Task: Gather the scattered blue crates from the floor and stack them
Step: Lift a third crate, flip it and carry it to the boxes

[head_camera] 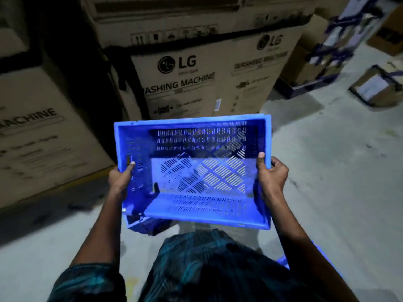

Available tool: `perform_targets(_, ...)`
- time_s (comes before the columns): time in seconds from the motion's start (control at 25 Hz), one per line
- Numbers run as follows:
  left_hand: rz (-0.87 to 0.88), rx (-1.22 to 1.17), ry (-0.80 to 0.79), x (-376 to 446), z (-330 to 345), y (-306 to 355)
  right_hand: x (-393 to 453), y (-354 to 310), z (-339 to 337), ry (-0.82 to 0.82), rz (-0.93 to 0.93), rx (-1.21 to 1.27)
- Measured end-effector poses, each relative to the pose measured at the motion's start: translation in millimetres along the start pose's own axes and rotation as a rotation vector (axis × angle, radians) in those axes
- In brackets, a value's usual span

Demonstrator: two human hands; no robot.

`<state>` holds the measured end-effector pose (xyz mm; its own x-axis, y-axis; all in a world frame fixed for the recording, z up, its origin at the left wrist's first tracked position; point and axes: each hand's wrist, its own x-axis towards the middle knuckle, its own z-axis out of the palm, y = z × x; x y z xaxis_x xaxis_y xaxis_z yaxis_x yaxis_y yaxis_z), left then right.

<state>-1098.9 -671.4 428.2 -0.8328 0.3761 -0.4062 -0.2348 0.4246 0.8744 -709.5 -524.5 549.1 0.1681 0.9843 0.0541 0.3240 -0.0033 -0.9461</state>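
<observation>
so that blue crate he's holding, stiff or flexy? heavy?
Probably stiff: the crate keeps a square shape held only at its two short walls by the left hand and right hand. Likely light for its size: it's empty, with slotted walls and base. Slip looks unlikely, as thumbs hook over the rim.

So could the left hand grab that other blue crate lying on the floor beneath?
Probably not right now: the left hand already grips the held crate, which also hangs over the floor crate, covering most of it.

Passage at twelve is blocked by stacked washing-machine cartons (181, 83); bare floor (327, 160) is left open toward three.
</observation>
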Motion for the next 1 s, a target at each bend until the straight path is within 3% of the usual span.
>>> perform_targets(0.32,-0.222,0.002,0.346,-21.4,-13.3,-19.8,94.7,4.5,87.4,-0.317,0.05,-0.092)
perform_targets(0.68,-0.35,0.113,0.479,7.6,5.6,-10.0,169.5,31.5,192.9,-0.563,0.058,-0.287)
perform_targets(0.88,-0.508,0.174,0.447,23.1,39.0,-8.3,237.0,108.7,238.3,-0.888,-0.02,-0.507)
perform_targets(1.0,-0.54,0.208,0.514,34.7,58.0,-32.6,271.3,178.1,273.3,-1.066,0.056,-0.572)
